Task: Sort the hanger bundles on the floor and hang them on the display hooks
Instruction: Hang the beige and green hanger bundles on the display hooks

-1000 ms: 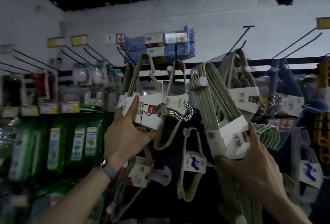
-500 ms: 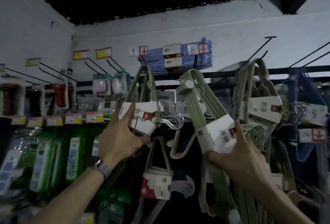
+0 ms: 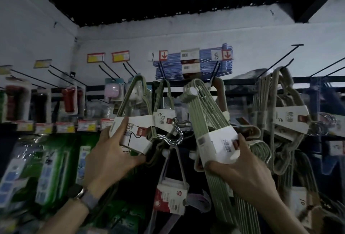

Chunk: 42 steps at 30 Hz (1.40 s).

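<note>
My left hand (image 3: 112, 153) grips a bundle of pale green hangers (image 3: 134, 103) by its white paper band, its metal hooks pointing right. A second green hanger bundle (image 3: 205, 114) stands tilted in my right hand (image 3: 244, 170), which holds it by its white band; the bundle's top corner is up near a black display hook (image 3: 214, 71) under the tag marked 8. Both bundles are raised in front of the rack. More green bundles (image 3: 280, 118) hang on a hook at the right.
Blue hangers (image 3: 205, 65) hang high on the wall. Bare black hooks (image 3: 276, 62) jut out at upper right and upper left. A purple hanger pack (image 3: 170, 198) hangs low in the middle. Green packaged goods (image 3: 48, 174) and red items (image 3: 69, 99) fill the left shelves.
The view tilted up and shifted right. Both hands lifted their bundles higher toward the hooks, and the right bundle's top came up under the tag marked 8.
</note>
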Each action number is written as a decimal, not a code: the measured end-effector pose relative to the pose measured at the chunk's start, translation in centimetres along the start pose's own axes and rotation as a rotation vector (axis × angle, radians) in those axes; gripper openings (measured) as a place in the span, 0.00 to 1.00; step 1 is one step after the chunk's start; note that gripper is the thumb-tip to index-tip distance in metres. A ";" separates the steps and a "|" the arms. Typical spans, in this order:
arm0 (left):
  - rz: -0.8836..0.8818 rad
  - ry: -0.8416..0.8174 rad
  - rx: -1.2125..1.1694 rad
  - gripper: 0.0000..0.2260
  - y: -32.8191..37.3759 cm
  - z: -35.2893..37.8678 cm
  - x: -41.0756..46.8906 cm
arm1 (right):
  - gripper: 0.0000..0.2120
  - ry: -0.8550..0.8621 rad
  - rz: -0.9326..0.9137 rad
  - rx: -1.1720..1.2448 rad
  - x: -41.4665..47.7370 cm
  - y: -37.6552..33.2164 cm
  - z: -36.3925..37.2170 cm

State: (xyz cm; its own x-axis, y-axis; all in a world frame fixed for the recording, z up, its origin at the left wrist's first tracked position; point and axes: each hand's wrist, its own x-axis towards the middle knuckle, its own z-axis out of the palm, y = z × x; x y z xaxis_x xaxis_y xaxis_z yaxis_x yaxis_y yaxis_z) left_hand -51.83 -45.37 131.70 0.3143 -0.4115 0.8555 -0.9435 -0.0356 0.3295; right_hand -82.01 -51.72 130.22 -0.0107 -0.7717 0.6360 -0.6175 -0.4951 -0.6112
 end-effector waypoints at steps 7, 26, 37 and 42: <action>0.030 0.003 -0.023 0.56 -1.0 -1.6 -0.2 | 0.63 0.137 -0.100 -0.072 0.5 -4.2 0.5; -0.023 -0.013 0.103 0.55 -2.9 -6.4 0.5 | 0.60 0.086 -0.061 -0.177 10.9 -10.7 2.5; 0.022 -0.016 0.129 0.57 -4.7 -6.1 -0.5 | 0.64 0.206 -0.069 -0.083 12.1 -11.6 5.6; -0.007 -0.009 0.138 0.57 -4.8 -6.3 -0.6 | 0.63 0.250 -0.064 -0.065 11.2 -11.3 7.2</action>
State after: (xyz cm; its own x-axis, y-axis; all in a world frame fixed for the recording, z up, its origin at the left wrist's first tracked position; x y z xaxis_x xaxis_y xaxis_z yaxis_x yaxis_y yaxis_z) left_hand -46.83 -39.21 132.14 0.3203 -0.4191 0.8495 -0.9470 -0.1634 0.2765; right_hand -69.51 -57.65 140.89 -0.1590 -0.6126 0.7742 -0.6721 -0.5072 -0.5394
